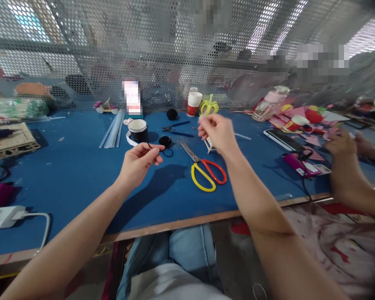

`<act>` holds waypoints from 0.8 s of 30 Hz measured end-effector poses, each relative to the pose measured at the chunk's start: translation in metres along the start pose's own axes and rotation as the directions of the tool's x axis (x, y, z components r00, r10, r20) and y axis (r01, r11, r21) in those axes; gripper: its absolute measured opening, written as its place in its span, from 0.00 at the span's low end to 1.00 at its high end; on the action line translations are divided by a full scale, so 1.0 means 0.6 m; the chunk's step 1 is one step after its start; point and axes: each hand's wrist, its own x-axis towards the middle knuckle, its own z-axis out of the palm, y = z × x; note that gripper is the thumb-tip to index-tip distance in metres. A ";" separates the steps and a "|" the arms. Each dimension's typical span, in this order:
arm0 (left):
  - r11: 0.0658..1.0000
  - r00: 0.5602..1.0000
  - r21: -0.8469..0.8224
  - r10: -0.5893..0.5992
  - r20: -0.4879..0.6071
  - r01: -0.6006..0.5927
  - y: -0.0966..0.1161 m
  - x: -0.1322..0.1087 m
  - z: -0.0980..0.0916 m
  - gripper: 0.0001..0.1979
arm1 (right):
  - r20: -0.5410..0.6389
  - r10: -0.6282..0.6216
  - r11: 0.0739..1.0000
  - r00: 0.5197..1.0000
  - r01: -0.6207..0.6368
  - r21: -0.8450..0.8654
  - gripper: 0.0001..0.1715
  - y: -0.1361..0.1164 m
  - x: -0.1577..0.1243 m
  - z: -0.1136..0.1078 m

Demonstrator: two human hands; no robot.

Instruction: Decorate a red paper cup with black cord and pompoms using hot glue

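My left hand (139, 160) hovers over the blue table (75, 175) with its fingers pinched on a thin black elastic loop (162, 151) that carries a black pompom (165, 141). My right hand (217, 131) is raised a little further back, fingers closed around a small pale wooden piece (208, 144) that sticks out below the palm. Red-and-yellow-handled scissors (204, 168) lie on the table between and just in front of my hands.
A black-and-white cup (138, 130), clear glue sticks (113, 129), blue pliers (175, 126), a black pompom (171, 113), a paper cup (193, 103) and a yellow crown shape (208, 107) sit behind. Another person's hands (346, 146) work at right near a phone (279, 138) and pink scraps.
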 end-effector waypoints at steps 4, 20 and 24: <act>0.998 0.999 0.051 -0.026 0.022 0.025 0.003 0.000 0.005 0.07 | -0.078 0.092 0.692 0.993 -0.120 -0.712 0.12 0.050 0.062 -0.059; 0.924 0.993 0.383 -0.063 0.096 0.022 0.000 0.016 0.007 0.16 | -0.166 0.228 0.711 0.959 -0.280 -0.644 0.29 0.091 0.037 -0.060; 0.874 0.992 0.485 -0.038 0.121 -0.025 -0.008 0.023 0.003 0.16 | 0.010 0.143 0.950 0.990 -0.135 -0.283 0.17 0.049 0.009 -0.055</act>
